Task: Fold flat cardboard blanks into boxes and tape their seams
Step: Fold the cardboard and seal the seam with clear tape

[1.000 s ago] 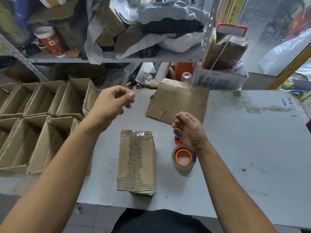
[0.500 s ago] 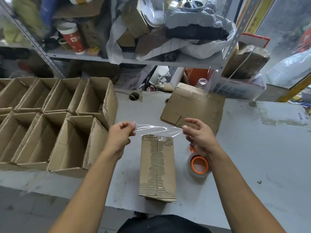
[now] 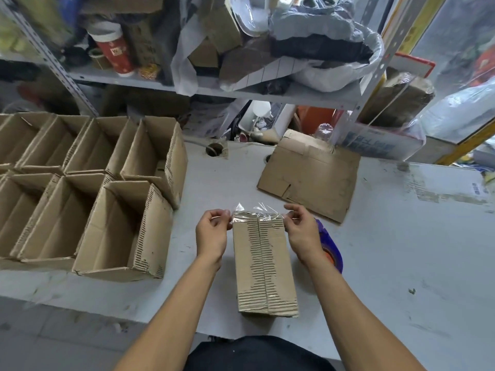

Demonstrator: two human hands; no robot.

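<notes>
1. Head view, the work piece: a folded box [image 3: 263,266] lies flat on the counter [image 3: 388,250] near its near edge, its long seam facing up and running away from the person.
2. Head view, the grips: the left hand [image 3: 213,232] pinches one end of a clear tape strip [image 3: 255,214] just beside the box's far left corner, fingers curled on it. The right hand [image 3: 301,231] pinches the other end at the far right corner. The strip spans the far end of the box (it looks crumpled and partly raised, so how much has stuck I cannot tell).
3. Head view, supplies: a tape roll [image 3: 330,249] sits just right of the box, partly hidden behind the right wrist. A flat blank [image 3: 310,180] lies toward the counter's far edge.
4. Head view, finished work: open boxes [image 3: 115,210] stand in rows at the counter's left edge and beyond it.
5. Step in hand, as I judge it: taping across the far end of the seam.
6. Next move, probably: lower the strip taut, press it down over both far corners, then smooth it flat so no wrinkle lifts the seam.
</notes>
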